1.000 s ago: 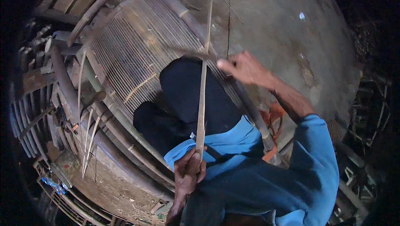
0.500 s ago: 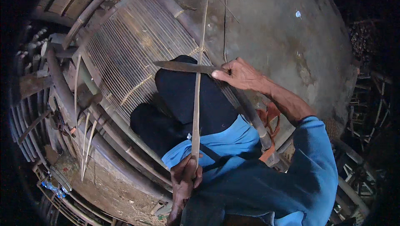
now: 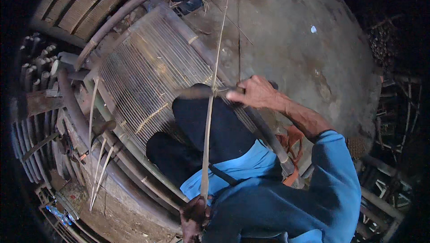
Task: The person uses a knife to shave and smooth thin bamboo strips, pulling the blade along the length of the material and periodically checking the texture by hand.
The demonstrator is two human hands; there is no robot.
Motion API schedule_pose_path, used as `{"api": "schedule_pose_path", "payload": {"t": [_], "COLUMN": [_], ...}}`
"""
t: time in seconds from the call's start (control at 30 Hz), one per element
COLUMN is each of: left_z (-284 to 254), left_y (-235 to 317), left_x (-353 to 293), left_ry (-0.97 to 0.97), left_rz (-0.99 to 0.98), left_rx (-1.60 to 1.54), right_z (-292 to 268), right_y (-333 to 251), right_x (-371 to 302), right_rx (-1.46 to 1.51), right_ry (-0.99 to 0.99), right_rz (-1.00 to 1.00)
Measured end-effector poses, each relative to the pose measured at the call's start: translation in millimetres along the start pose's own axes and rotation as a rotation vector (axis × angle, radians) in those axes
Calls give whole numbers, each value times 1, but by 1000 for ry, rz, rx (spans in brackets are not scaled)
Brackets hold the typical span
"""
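A long, thin bamboo strip [image 3: 206, 149] runs from my lap up over my thigh and on past the bench toward the far floor. At its near end, low in the view, my left hand [image 3: 193, 214] is closed round it. My right hand [image 3: 260, 92] grips the handle of a long-bladed knife [image 3: 191, 93]. The blade points left across the strip, above my knee, and is smeared by motion. Where blade and strip cross, my right hand is just to the right; whether the edge is cutting in cannot be made out.
I sit on a slatted bamboo bench [image 3: 148, 59] with thick pole rails. Pale loose strips [image 3: 99, 171] lean at the left. Dark sandals [image 3: 187, 1] lie on the concrete floor [image 3: 286, 32]. Orange cloth [image 3: 293, 142] hangs by the right rail. Stacked poles [image 3: 33, 140] stand far left.
My left hand sits lower and closer to my body, still on the strip. The whole view has shifted, and the knife, sharp before, is now blurred.
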State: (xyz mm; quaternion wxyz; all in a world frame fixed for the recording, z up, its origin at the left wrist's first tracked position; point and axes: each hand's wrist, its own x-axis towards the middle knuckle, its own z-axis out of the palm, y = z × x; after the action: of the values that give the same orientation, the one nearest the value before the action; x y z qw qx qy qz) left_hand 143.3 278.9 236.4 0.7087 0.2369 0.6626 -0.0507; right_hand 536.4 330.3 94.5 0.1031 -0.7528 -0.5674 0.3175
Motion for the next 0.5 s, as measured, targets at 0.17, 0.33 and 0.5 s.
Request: {"api": "schedule_pose_path", "payload": {"t": [0.17, 0.33, 0.5], "left_z": [-82, -126, -151], "left_y": [-85, -145, -196], "left_x": [33, 35, 20], "left_ry": [-362, -540, -31], "left_rz": [-276, -431, -42], "left_rx": [-460, -810, -327], "right_z": [5, -5, -16], "right_y": [-21, 2, 75], "right_x": [-4, 24, 75], "right_rx": [25, 93, 150], "right_ry": [-134, -83, 139], "right_rz": [23, 43, 306]}}
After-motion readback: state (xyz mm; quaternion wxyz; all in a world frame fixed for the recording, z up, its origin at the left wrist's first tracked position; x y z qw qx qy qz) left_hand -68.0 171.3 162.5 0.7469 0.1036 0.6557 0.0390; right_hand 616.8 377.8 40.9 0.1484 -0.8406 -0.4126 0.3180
